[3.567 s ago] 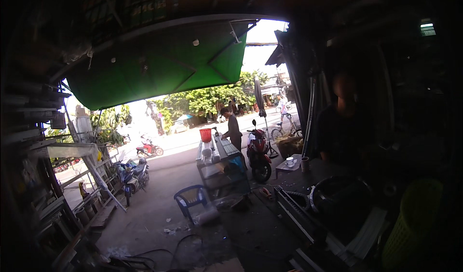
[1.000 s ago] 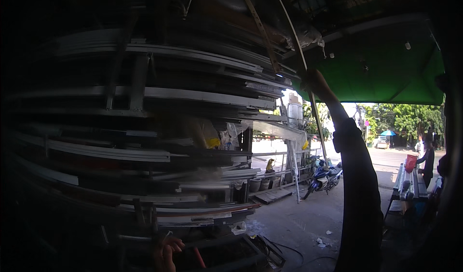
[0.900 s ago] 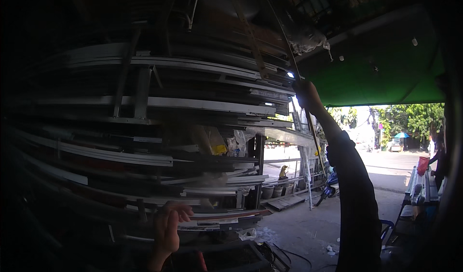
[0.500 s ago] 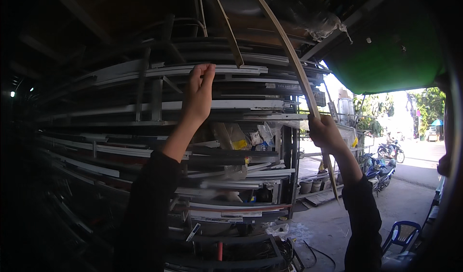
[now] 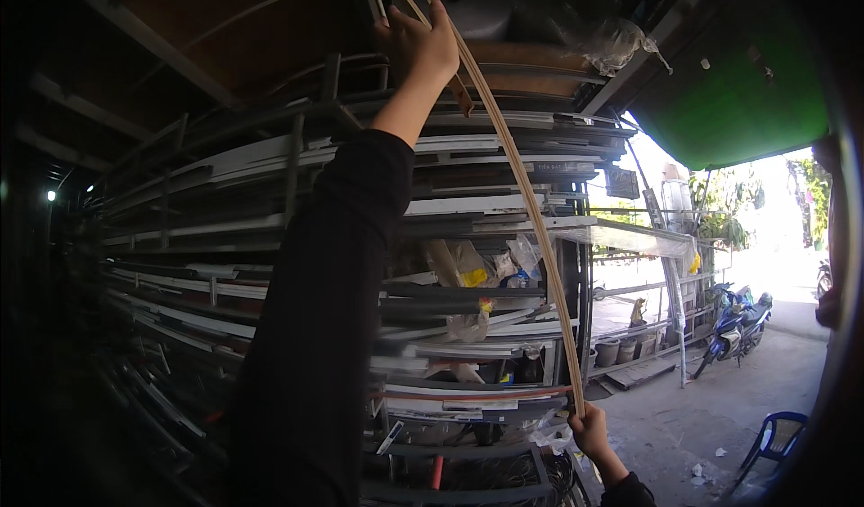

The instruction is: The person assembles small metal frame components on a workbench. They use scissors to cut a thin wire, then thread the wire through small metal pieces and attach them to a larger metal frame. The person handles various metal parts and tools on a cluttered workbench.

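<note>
A bundle of long, thin, pale brown strips (image 5: 526, 188) slants from the upper edge down to the right, bowing slightly. My right hand (image 5: 591, 430), low at the right, is closed around its lower end. High up, my left hand (image 5: 427, 48) is raised with thumb and fingers apart, right beside the bundle's upper part; one fingertip overlaps it. A separate darker strip (image 5: 464, 99) hangs behind that hand, its lower end showing past the wrist. Whether the left fingers touch either strip is hard to see.
A tall rack (image 5: 297, 170) of long white, grey and dark profiles fills the left and middle. A blue chair (image 5: 781, 435) stands at lower right, a motorbike (image 5: 733, 332) beyond it. A green awning (image 5: 747, 102) hangs at upper right; plastic sheeting (image 5: 621, 48) hangs overhead.
My left hand has risen to the bundle's upper part. My right hand has gone down, now gripping the lower end. The bundle has shifted and the view has turned slightly left.
</note>
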Available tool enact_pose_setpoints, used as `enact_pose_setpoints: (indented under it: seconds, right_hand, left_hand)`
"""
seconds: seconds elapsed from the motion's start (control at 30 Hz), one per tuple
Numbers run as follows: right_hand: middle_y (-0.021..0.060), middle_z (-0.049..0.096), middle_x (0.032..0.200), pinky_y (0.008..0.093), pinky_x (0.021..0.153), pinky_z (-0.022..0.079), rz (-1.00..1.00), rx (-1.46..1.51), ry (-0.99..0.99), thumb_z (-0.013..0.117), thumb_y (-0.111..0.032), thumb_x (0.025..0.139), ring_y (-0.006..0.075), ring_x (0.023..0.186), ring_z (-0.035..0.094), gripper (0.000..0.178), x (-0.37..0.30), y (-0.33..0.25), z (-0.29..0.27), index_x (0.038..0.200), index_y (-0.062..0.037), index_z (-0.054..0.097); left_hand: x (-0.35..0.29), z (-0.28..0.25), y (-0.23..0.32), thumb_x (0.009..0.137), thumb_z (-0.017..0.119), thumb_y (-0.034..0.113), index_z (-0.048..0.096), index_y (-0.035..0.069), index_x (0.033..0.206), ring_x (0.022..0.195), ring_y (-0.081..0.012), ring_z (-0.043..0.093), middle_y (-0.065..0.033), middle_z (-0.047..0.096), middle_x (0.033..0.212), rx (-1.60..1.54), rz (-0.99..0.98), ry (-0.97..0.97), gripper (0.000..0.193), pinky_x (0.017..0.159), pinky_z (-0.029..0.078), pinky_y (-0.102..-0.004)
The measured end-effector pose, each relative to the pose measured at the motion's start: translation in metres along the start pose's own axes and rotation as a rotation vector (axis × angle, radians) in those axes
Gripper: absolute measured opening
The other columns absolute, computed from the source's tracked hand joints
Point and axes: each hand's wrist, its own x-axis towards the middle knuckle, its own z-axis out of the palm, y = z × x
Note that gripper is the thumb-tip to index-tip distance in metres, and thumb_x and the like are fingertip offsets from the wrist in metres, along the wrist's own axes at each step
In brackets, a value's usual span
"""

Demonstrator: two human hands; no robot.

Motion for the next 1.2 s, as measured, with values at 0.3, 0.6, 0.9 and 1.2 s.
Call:
enact_pose_setpoints:
  seconds: [0.3,0.6,0.9,1.2]
  right_hand:
    - [0.0029,0.057,0.069,0.0289,0.056,0.047,0.175,0.186,-0.186,0.054,-0.003,0.086,0.0117,0.064,0.055,0.029,-0.144,0.073,0.031,0.113,0.0009,0.062]
    - [0.0091,0.059,0.068,0.0310,0.051,0.047,0.306,0.186,-0.447,0.054,-0.002,0.086,0.0140,0.056,0.055,0.041,-0.187,0.076,0.069,0.127,0.0008,0.055]
    - [0.0239,0.055,0.131,0.0437,0.106,0.041,-0.501,-0.034,-0.206,0.074,-0.023,0.086,0.0360,0.124,0.054,0.066,0.052,-0.141,-0.011,0.139,0.0023,0.043]
    - [0.0401,0.063,0.102,0.0434,0.086,0.054,-0.522,-0.143,0.114,0.063,-0.080,0.073,0.0451,0.100,0.067,0.110,0.307,-0.396,0.087,0.104,0.0252,0.057]
  left_hand:
    - [0.068,-0.021,0.008,0.075,0.057,0.081,0.017,0.000,0.155,0.141,-0.0396,0.035,-0.0289,0.027,0.154,-0.318,-0.214,-0.088,0.121,0.113,0.034,-0.0449]
    - [0.047,-0.067,0.013,0.099,0.046,0.057,0.057,0.007,0.113,0.043,-0.0095,0.040,-0.0035,0.069,0.091,-0.999,-0.417,-0.695,0.052,0.039,0.034,-0.0238]
    - [-0.023,-0.131,-0.038,0.101,0.053,0.041,0.032,0.018,0.150,0.049,-0.0066,0.032,-0.0038,0.051,0.087,-0.686,-0.337,-0.440,0.058,0.042,0.027,-0.0211]
    - [-0.081,-0.119,-0.026,0.101,0.052,0.046,0.035,0.020,0.147,0.043,-0.0061,0.033,-0.0020,0.048,0.080,-0.735,-0.455,-0.328,0.055,0.035,0.028,-0.0212]
